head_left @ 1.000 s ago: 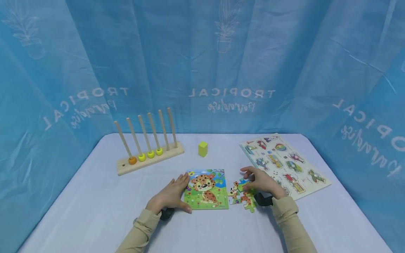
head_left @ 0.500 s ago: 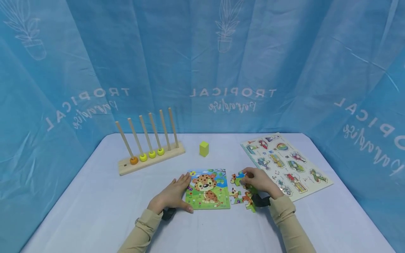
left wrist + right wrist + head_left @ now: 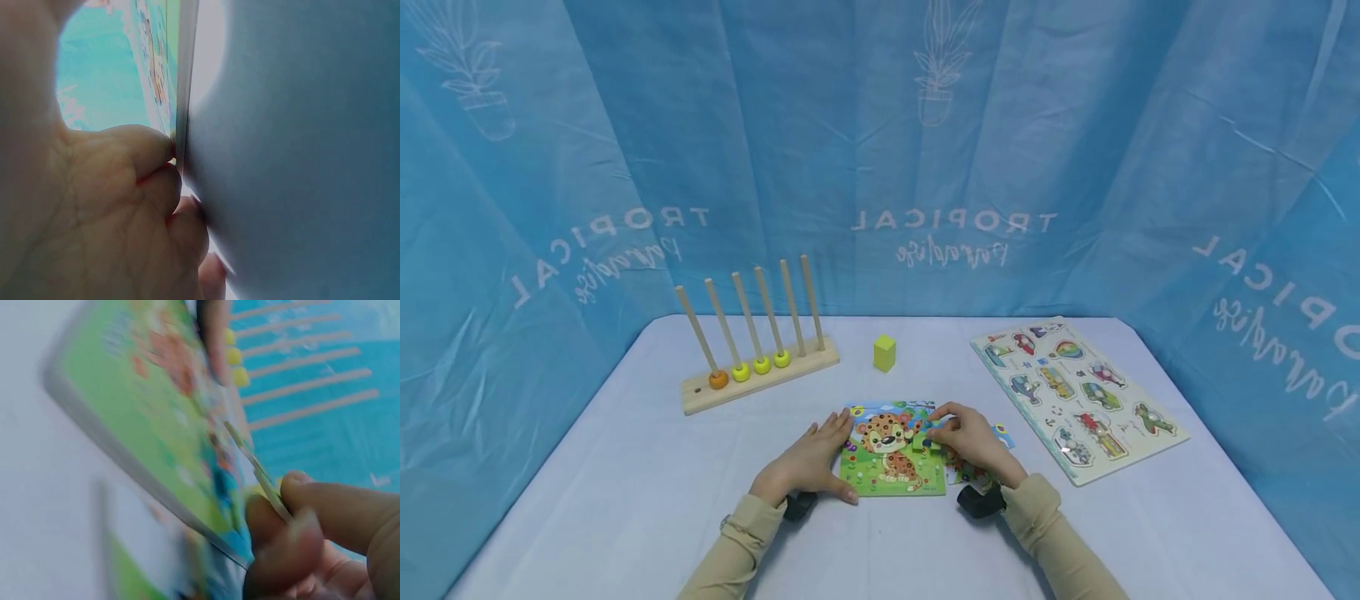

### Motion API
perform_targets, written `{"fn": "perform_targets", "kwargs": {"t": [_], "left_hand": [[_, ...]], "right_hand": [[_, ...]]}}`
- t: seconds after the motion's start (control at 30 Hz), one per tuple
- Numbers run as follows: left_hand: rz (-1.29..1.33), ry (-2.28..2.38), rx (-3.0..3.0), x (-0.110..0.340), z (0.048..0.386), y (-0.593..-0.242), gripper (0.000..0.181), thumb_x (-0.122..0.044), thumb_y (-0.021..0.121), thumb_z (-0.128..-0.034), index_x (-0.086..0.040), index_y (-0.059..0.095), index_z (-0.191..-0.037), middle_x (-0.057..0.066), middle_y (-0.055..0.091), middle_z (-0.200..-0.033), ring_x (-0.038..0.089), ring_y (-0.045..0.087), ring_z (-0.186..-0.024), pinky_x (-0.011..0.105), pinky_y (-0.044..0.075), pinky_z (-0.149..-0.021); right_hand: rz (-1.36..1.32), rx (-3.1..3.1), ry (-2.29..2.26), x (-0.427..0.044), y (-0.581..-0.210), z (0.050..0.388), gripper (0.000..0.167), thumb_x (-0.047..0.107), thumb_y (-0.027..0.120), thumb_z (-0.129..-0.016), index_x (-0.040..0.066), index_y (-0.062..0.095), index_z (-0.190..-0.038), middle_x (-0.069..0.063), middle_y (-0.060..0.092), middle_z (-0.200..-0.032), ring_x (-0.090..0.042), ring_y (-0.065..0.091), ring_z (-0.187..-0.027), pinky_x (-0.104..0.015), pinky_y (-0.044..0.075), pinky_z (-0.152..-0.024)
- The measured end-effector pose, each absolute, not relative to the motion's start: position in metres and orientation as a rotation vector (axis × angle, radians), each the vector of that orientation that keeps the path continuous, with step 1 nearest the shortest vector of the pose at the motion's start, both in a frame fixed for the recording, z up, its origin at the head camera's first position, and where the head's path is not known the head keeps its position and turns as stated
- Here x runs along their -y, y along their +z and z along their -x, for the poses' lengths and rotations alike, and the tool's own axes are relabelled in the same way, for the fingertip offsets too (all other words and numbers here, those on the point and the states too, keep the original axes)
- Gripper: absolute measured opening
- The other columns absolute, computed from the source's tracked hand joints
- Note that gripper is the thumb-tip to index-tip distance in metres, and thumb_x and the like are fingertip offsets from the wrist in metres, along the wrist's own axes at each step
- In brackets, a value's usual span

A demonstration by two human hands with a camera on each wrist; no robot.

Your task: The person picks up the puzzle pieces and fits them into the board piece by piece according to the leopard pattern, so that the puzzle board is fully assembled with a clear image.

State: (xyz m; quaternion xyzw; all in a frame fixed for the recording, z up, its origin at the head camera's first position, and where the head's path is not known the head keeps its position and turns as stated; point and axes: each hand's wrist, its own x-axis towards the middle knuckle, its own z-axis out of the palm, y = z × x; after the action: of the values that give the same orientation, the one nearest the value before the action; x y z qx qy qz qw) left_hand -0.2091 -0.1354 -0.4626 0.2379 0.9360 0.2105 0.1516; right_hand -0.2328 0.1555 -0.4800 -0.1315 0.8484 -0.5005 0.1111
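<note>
On the table lies a square leopard picture board (image 3: 880, 483) with a green and blue background. My left hand (image 3: 801, 467) rests at its left edge, fingers spread and thumb at the lower corner. In the left wrist view, the fingertips touch the side of the board. My right hand (image 3: 973, 442) is over the board's right part and pinches a thin jigsaw piece (image 3: 259, 475) between thumb and fingers. The piece is tilted just above the board in the right wrist view. Other loose jigsaw pieces (image 3: 955, 475) lie right of the board, partly hidden under the right hand.
A wooden bead stand (image 3: 760, 383) with upright rods, one orange bead and several yellow ones is at the back left. Behind the board stands a yellow-green block (image 3: 884, 354). A vehicle peg puzzle (image 3: 1078, 400) lies at the right. Blue curtains (image 3: 880, 167) enclose the table.
My right hand has picked a jigsaw piece from the loose ones and moved left with it over the board's right side. The left hand has stayed at the board's edge.
</note>
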Motion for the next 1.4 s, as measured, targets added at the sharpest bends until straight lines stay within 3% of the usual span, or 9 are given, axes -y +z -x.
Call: {"fn": "perform_targets", "kwargs": {"t": [0.37, 0.63, 0.93, 1.07, 1.4], "left_hand": [[-0.664, 0.589, -2.694, 0.136, 0.212, -0.461, 0.121, -0.049, 0.085, -0.0646, 0.002, 0.019, -0.153, 0.018, 0.013, -0.162, 0.036, 0.011, -0.151, 0.054, 0.011, -0.123], [-0.672, 0.601, -2.697, 0.137, 0.213, -0.464, 0.122, -0.049, 0.085, -0.0643, 0.003, 0.020, -0.152, 0.019, 0.013, -0.162, 0.037, 0.012, -0.150, 0.055, 0.012, -0.123], [-0.671, 0.583, -2.694, 0.138, 0.213, -0.462, 0.122, -0.049, 0.085, -0.0643, 0.002, 0.019, -0.153, 0.018, 0.013, -0.162, 0.036, 0.011, -0.151, 0.055, 0.011, -0.123], [-0.673, 0.576, -2.695, 0.137, 0.215, -0.461, 0.122, -0.050, 0.085, -0.0645, 0.001, 0.018, -0.153, 0.018, 0.012, -0.162, 0.035, 0.011, -0.151, 0.055, 0.011, -0.123], [-0.665, 0.620, -2.686, 0.135, 0.211, -0.464, 0.123, -0.050, 0.085, -0.0632, 0.003, 0.019, -0.152, 0.019, 0.013, -0.162, 0.037, 0.011, -0.150, 0.055, 0.011, -0.123]], "right_hand": [[0.327, -2.697, -1.382, -0.135, -0.481, 0.225, 0.017, 0.020, 0.069, -0.090, 0.011, 0.068, -0.104, -0.001, 0.061, -0.073, -0.009, 0.043, -0.051, -0.023, 0.037, -0.045], [0.369, -2.846, -1.233, -0.128, -0.483, 0.226, 0.014, 0.021, 0.074, -0.086, 0.014, 0.069, -0.097, 0.001, 0.054, -0.078, -0.013, 0.043, -0.065, -0.025, 0.036, -0.059], [0.280, -2.966, -1.074, -0.121, -0.484, 0.228, 0.039, 0.037, 0.077, -0.081, 0.011, 0.065, -0.108, 0.001, 0.052, -0.076, -0.013, 0.042, -0.061, -0.024, 0.032, -0.053], [0.253, -2.977, -1.057, -0.119, -0.483, 0.229, 0.041, 0.037, 0.077, -0.081, 0.012, 0.065, -0.111, 0.000, 0.053, -0.076, -0.013, 0.043, -0.062, -0.024, 0.032, -0.053], [0.256, -2.822, -1.316, -0.145, -0.480, 0.233, 0.020, 0.022, 0.070, -0.089, 0.012, 0.067, -0.107, 0.001, 0.057, -0.076, -0.012, 0.046, -0.059, -0.024, 0.038, -0.050]]}}
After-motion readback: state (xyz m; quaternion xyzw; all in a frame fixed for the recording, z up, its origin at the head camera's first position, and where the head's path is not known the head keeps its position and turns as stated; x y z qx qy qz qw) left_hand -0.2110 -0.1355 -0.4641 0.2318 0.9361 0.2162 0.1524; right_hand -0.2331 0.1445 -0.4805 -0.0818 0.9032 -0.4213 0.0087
